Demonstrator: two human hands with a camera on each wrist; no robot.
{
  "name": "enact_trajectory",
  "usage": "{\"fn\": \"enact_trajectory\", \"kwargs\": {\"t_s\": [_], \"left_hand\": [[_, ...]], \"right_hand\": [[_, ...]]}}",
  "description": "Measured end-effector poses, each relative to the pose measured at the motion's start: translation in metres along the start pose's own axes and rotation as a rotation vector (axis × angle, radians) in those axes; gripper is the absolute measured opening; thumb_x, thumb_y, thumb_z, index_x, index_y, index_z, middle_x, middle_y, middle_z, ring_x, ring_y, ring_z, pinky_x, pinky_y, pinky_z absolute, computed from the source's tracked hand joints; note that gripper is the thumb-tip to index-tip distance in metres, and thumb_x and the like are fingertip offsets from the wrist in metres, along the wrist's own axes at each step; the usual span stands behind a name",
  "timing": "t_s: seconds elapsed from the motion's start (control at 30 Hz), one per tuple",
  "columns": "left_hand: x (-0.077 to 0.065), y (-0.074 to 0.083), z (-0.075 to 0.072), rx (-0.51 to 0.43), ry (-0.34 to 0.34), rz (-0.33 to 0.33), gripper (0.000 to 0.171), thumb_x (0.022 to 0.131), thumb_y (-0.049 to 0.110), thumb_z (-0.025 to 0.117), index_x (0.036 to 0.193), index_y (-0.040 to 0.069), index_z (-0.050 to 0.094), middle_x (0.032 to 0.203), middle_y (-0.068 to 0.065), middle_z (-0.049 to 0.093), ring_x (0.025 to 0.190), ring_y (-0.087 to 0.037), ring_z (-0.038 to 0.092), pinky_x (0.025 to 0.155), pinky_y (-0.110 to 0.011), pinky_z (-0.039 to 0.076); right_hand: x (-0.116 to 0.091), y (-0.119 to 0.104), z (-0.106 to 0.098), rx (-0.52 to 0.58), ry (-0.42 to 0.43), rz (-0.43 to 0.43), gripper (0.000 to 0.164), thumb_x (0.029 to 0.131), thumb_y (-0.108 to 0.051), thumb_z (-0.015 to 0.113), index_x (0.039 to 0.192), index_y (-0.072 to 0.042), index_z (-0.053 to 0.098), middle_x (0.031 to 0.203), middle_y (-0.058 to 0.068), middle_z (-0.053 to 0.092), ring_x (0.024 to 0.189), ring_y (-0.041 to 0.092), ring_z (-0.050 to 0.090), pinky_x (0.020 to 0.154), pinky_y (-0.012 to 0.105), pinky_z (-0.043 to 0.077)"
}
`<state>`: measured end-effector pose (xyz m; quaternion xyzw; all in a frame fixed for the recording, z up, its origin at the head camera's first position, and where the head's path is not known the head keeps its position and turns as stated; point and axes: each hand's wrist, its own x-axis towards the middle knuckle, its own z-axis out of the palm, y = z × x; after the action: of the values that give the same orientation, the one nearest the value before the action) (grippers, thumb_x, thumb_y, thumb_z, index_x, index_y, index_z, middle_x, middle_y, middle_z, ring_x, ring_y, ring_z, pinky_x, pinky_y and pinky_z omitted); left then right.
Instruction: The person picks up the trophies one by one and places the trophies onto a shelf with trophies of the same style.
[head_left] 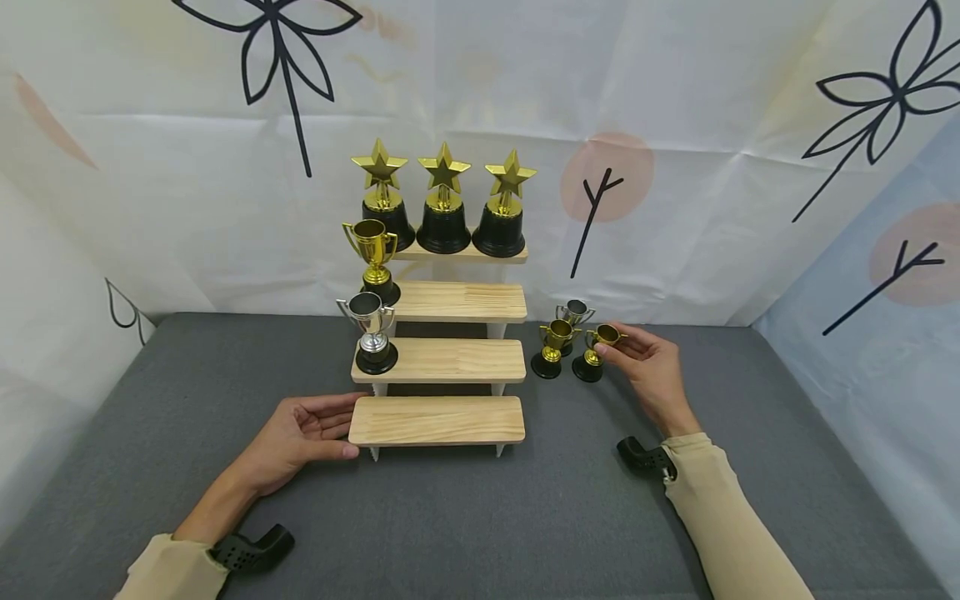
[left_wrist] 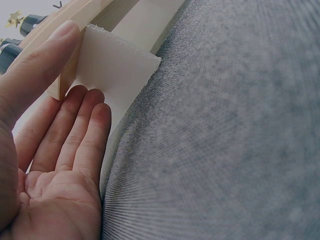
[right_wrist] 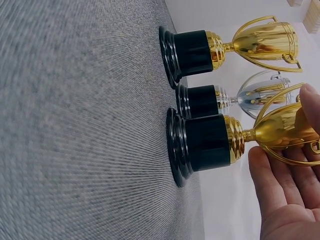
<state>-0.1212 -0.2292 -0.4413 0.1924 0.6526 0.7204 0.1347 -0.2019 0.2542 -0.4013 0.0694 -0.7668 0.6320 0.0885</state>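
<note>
My right hand (head_left: 651, 371) grips a small gold trophy cup (right_wrist: 280, 127) by its bowl, thumb on one side and fingers on the other. The cup's black base (right_wrist: 205, 145) is right at the grey cloth. Beside it stand another gold trophy cup (head_left: 552, 346) and a silver one (head_left: 573, 312), partly hidden behind. At the left end of the lowest wooden shelf (head_left: 438, 419) is my left hand (head_left: 303, 437), its fingers (left_wrist: 65, 130) nearly straight. Its thumb overlaps the plank's end in the left wrist view, with the fingertips at the white support (left_wrist: 117, 60).
The tiered stand holds three gold star trophies (head_left: 444, 208) on top. Below, at the left ends, a gold cup (head_left: 372, 250) stands on the second tier and a silver cup (head_left: 370, 325) on the third. A patterned white cloth (head_left: 675, 275) hangs behind the grey table (head_left: 570, 517).
</note>
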Motion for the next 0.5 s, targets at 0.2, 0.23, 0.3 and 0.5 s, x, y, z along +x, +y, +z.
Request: {"fn": "enact_trajectory", "kwargs": {"t_s": [0.2,0.23,0.3,0.5], "left_hand": [[0.0002,-0.0005,-0.0001,-0.005,-0.002,-0.001,0.074,0.082,-0.015,0.076,0.142,-0.025,0.035,0.141,-0.015,0.057,0.122,-0.016,0.062,0.100,-0.034,0.055],[0.0003,-0.0005,-0.0002,-0.007,-0.004,0.001,0.074,0.081,-0.015,0.076,0.142,-0.025,0.035,0.141,-0.015,0.057,0.122,-0.017,0.062,0.100,-0.034,0.055],[0.0005,-0.0004,-0.0001,-0.011,-0.004,0.005,0.074,0.081,-0.015,0.076,0.142,-0.025,0.035,0.140,-0.013,0.058,0.122,-0.017,0.062,0.100,-0.034,0.055],[0.0004,-0.0001,0.0004,-0.011,-0.003,0.009,0.073,0.081,-0.016,0.076,0.142,-0.025,0.036,0.140,-0.012,0.059,0.123,-0.017,0.062,0.100,-0.034,0.054]], "right_hand": [[-0.0003,-0.0009,-0.0008,0.004,0.015,0.004,0.049,0.091,-0.001,0.076,0.133,0.014,0.058,0.102,-0.013,0.072,0.098,0.003,0.069,0.081,0.018,0.060],[-0.0002,-0.0014,-0.0010,0.006,0.016,0.004,0.048,0.091,-0.001,0.076,0.133,0.014,0.058,0.102,-0.013,0.072,0.098,0.003,0.069,0.081,0.018,0.060],[-0.0001,-0.0026,-0.0013,0.015,0.020,0.008,0.048,0.090,-0.001,0.077,0.132,0.014,0.059,0.102,-0.013,0.073,0.098,0.004,0.070,0.081,0.018,0.060],[0.0001,-0.0087,-0.0023,0.029,0.044,0.022,0.047,0.090,-0.001,0.077,0.132,0.012,0.060,0.100,-0.012,0.073,0.097,0.003,0.070,0.081,0.017,0.060]]}}
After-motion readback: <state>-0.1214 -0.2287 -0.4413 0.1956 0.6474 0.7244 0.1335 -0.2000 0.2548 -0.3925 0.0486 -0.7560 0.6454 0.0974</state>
